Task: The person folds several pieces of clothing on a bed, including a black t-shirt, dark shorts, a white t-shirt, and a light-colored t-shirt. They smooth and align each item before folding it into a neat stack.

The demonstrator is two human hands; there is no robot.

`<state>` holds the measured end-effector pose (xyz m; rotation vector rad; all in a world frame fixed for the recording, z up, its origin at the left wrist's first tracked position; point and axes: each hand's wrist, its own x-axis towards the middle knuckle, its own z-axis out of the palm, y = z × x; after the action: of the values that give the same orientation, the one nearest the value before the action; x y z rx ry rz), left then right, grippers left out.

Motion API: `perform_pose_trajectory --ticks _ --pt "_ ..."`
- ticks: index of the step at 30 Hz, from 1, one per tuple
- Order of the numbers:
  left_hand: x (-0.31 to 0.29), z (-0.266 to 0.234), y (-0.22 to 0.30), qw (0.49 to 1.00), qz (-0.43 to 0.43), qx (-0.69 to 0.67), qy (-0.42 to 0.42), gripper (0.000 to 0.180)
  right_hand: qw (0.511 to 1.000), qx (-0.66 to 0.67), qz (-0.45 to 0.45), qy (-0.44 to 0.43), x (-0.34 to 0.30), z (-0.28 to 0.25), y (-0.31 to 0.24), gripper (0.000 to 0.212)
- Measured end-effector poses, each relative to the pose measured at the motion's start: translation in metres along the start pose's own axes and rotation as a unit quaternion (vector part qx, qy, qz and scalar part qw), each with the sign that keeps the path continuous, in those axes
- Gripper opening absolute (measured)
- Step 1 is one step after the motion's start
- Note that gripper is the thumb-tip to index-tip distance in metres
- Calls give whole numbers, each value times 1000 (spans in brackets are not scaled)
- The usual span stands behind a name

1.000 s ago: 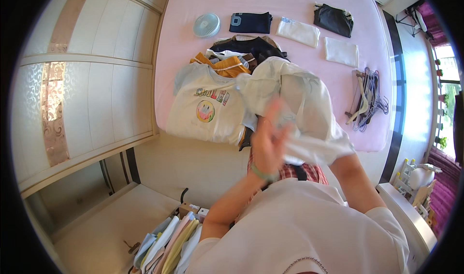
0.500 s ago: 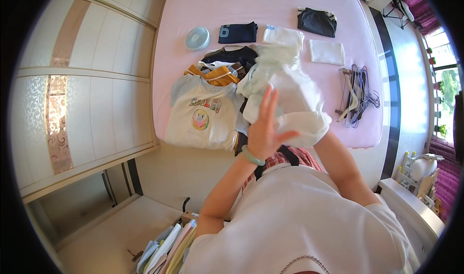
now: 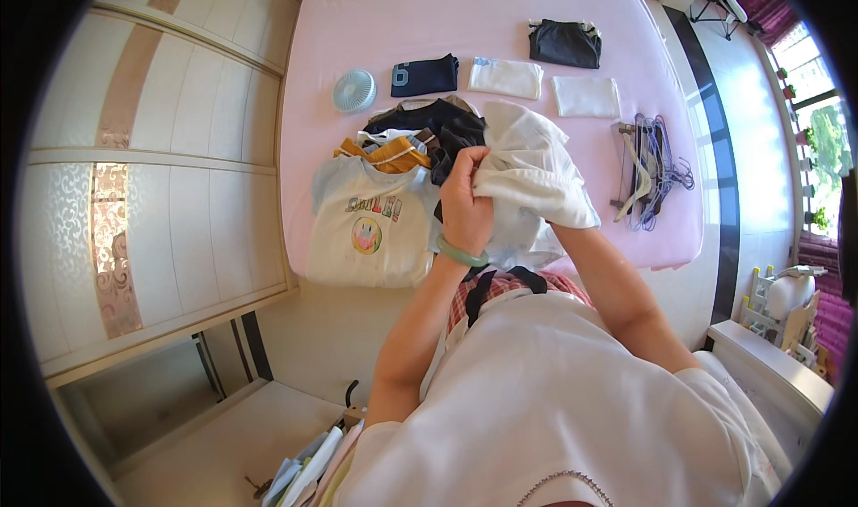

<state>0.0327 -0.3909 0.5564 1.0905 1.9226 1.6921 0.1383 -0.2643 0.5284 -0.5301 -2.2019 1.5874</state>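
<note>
1. Gripping the garment (image 3: 529, 154) with the left hand (image 3: 467, 201), fingers curled closed on its left edge.
2. Held raised over the near part of the bed (image 3: 657, 87), between the smiley shirt (image 3: 371, 261) and the hangers (image 3: 644, 181).
3. Hiding the right hand within or behind the garment; cannot tell its finger opening or hold.

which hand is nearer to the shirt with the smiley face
Left. The left hand, gripping the white garment, is just right of the shirt; the right hand, hidden by that garment, is farther right.
</note>
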Motion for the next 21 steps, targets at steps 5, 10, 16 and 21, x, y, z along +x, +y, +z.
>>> perform_pose_trajectory --ticks 5,10,16,21 --pt "-47 34 42 970 -17 -70 -232 23 943 -294 -80 130 -1 7 42 69" --pt "-62 44 86 863 -56 -154 -478 15 938 190 -51 285 45 0 32 38" --pt "-22 26 -26 985 -91 -133 -55 55 824 532 106 161 42 9 -8 52" --pt "-14 -7 -22 965 -166 -100 -174 24 867 480 124 -45 20 -1 -16 67"
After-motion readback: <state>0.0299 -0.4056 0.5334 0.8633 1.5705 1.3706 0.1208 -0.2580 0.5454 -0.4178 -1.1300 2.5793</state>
